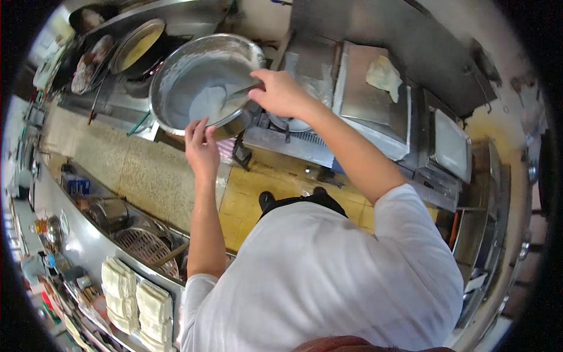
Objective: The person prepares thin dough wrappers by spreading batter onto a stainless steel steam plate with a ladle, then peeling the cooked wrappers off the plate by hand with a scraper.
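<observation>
A large metal mixing bowl [170,76] leans toward me, with white, batter-like liquid [206,104] pooled in it and white smears up its inner wall. My left hand [201,146] pinches the near rim, fingertips over the edge. Above the right side of the bowl, my right hand [280,94] is closed around a metal-handled utensil [243,90]. Its lower end reaches down toward the white liquid, and I cannot tell its exact kind.
A wok [139,47] with yellowish contents stands at the left on the stove. To the right, a cream-coloured cloth [384,76] lies on a metal-topped box, with a white tray [451,144] beyond. Wrapped pale blocks [155,311] and a round strainer [148,249] sit behind left.
</observation>
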Demonstrator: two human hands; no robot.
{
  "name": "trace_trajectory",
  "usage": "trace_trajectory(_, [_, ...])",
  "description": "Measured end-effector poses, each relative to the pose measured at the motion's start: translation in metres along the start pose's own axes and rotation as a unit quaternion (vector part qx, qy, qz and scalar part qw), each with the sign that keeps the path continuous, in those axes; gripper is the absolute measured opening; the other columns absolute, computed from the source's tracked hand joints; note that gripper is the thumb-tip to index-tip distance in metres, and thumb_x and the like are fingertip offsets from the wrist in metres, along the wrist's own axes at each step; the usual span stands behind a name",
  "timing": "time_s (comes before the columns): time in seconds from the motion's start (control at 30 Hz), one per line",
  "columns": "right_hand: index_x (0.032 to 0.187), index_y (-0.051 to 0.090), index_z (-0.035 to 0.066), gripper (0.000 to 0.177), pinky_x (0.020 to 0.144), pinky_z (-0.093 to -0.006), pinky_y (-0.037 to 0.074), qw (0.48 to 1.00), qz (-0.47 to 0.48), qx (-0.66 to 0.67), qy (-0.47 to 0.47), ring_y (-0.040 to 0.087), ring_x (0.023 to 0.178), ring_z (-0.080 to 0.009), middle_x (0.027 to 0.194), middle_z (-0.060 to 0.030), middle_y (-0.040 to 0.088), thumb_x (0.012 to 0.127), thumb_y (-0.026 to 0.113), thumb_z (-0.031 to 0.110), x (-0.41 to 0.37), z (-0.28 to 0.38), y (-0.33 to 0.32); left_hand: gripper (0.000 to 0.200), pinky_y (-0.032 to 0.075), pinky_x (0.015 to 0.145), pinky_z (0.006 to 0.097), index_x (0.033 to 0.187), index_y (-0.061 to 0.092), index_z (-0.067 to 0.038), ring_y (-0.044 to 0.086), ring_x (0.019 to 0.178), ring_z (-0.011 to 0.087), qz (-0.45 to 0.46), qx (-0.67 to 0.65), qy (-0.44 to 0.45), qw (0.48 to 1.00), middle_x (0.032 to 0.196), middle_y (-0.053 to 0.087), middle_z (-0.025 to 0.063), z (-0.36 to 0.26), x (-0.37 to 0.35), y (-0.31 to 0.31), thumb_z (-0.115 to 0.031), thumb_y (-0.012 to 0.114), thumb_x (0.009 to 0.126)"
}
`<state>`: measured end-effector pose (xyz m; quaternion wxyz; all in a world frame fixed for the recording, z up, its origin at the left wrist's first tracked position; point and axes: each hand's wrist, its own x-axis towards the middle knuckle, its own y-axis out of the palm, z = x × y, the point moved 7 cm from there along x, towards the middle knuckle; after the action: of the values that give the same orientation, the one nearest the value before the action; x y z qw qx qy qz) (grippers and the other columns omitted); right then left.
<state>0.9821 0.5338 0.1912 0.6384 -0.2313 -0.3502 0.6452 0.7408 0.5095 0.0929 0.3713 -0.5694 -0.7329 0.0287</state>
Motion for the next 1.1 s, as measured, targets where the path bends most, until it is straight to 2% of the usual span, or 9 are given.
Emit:
trace_trajectory(0.13, [0.144,0.048,-0.002,0.068,0.095,-0.0428,0.051,0.998,0.005,0.065,-0.003,0.067,0.107,-0.0402,0.118,-0.0230,0.069,0.086,0.074,0.022,-0.045,-0.044,-0.017,0.027,0.055,0.078,0.0319,0.121,0.068,0.002,0.066,0.100,0.0244,0.031,-0.013,-0.018,0.999,0.121,0.061,0.0148,0.003,0.000,-0.001,-0.014,0.065,0.099])
trace_trajectory(0.23, [0.143,0.050,-0.002,0.067,0.094,-0.0417,0.051,0.999,-0.018,0.047,0.007,0.068,0.107,-0.0371,0.119,-0.0220,0.069,0.085,0.075,0.022,-0.087,-0.117,-0.049,0.025,0.050,0.067,0.0254,0.123,0.067,0.001,0.058,0.079,0.0102,-0.021,-0.061,-0.015,0.998,0.121,0.060,0.0102,-0.048,-0.019,-0.014,-0.009,0.065,0.100])
trace_trajectory(0.37, [0.135,0.059,-0.003,0.062,0.096,-0.0390,0.052,0.966,-0.083,0.078,0.232,0.067,0.111,-0.0315,0.121,-0.0215,0.069,0.084,0.076,0.027,-0.173,-0.260,-0.120,0.022,0.048,0.063,0.0261,0.119,0.067,0.000,0.054,0.073,0.0090,-0.010,-0.134,0.004,0.991,0.118,0.061,0.0087,-0.063,-0.069,0.023,-0.008,0.066,0.099])
trace_trajectory(0.53, [0.125,0.067,-0.002,0.057,0.095,-0.0399,0.054,0.896,-0.199,-0.008,0.396,0.070,0.108,-0.0339,0.114,-0.0216,0.072,0.079,0.080,0.029,-0.296,-0.416,-0.232,0.016,0.047,0.064,0.0238,0.112,0.067,0.000,0.056,0.074,0.0092,0.152,-0.164,-0.127,0.966,0.107,0.063,0.0060,-0.070,-0.138,0.132,-0.005,0.065,0.097])
trace_trajectory(0.6, [0.121,0.069,-0.002,0.056,0.095,-0.0399,0.054,0.875,-0.234,-0.014,0.423,0.070,0.108,-0.0349,0.114,-0.0240,0.072,0.077,0.080,0.031,-0.350,-0.512,-0.264,0.015,0.047,0.065,0.0236,0.111,0.067,0.000,0.057,0.074,0.0096,0.204,-0.163,-0.128,0.957,0.106,0.063,0.0060,-0.095,-0.153,0.171,-0.004,0.064,0.097])
trace_trajectory(0.7, [0.108,0.072,-0.003,0.039,0.093,-0.0435,0.054,0.841,-0.261,-0.109,0.462,0.069,0.105,-0.0396,0.112,-0.0242,0.071,0.081,0.069,0.025,-0.403,-0.559,-0.320,0.014,0.048,0.066,0.0238,0.111,0.067,0.001,0.058,0.075,0.0100,0.281,-0.160,-0.119,0.939,0.105,0.063,0.0065,-0.140,-0.170,0.224,-0.003,0.063,0.097])
trace_trajectory(0.97, [0.099,0.071,-0.005,0.034,0.094,-0.0497,0.052,0.819,-0.119,-0.241,0.507,0.066,0.107,-0.0456,0.110,-0.0296,0.068,0.081,0.055,0.019,-0.482,-0.696,-0.337,0.016,0.053,0.065,0.0266,0.110,0.069,0.000,0.063,0.073,0.0145,0.397,-0.102,-0.073,0.909,0.109,0.065,0.0107,-0.251,-0.209,0.314,-0.001,0.066,0.094])
trace_trajectory(1.03, [0.111,0.069,-0.002,0.041,0.099,-0.0500,0.051,0.793,0.043,-0.191,0.577,0.064,0.115,-0.0429,0.120,-0.0268,0.067,0.083,0.060,0.027,-0.491,-0.722,-0.314,0.017,0.054,0.064,0.0278,0.110,0.069,-0.001,0.066,0.073,0.0160,0.411,-0.094,-0.074,0.904,0.112,0.066,0.0125,-0.258,-0.220,0.319,-0.001,0.066,0.093])
trace_trajectory(1.1, [0.114,0.068,-0.001,0.043,0.099,-0.0505,0.051,0.797,0.045,-0.197,0.569,0.063,0.116,-0.0423,0.123,-0.0267,0.066,0.083,0.061,0.027,-0.487,-0.717,-0.318,0.017,0.054,0.064,0.0278,0.110,0.069,-0.002,0.066,0.073,0.0160,0.403,-0.083,-0.084,0.908,0.112,0.066,0.0125,-0.261,-0.226,0.315,-0.001,0.067,0.093])
